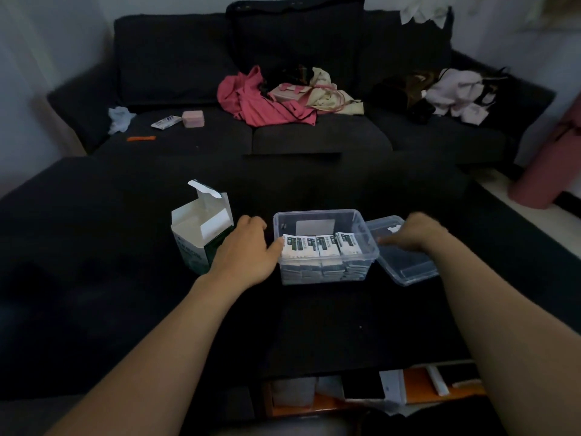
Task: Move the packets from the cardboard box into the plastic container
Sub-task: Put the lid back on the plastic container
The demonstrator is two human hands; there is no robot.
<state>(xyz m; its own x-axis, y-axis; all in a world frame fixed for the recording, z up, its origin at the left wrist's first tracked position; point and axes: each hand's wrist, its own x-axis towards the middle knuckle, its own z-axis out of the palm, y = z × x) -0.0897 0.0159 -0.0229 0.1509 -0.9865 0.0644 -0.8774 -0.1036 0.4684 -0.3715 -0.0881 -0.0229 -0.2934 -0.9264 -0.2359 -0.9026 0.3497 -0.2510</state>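
A clear plastic container (361, 225) sits mid-table on the dark surface, holding several white-and-green packets (320, 245) in a row above more stacked below. To its left stands the white-and-green cardboard box (201, 237), flaps open, its inside hidden from here. My left hand (248, 250) lies between the box and the container, thumb touching the container's left wall, fingers loosely bent and holding nothing. My right hand (415, 231) reaches over the clear lid (405, 265) lying to the container's right, its fingers on the lid; the grip is hidden.
A dark sofa (188, 73) behind the table carries pink and cream clothes (267, 96), a pink case (193, 118) and a small packet (165, 122). A pink cylinder (547, 171) stands at the right. Orange items and papers (415, 388) lie below the table's near edge.
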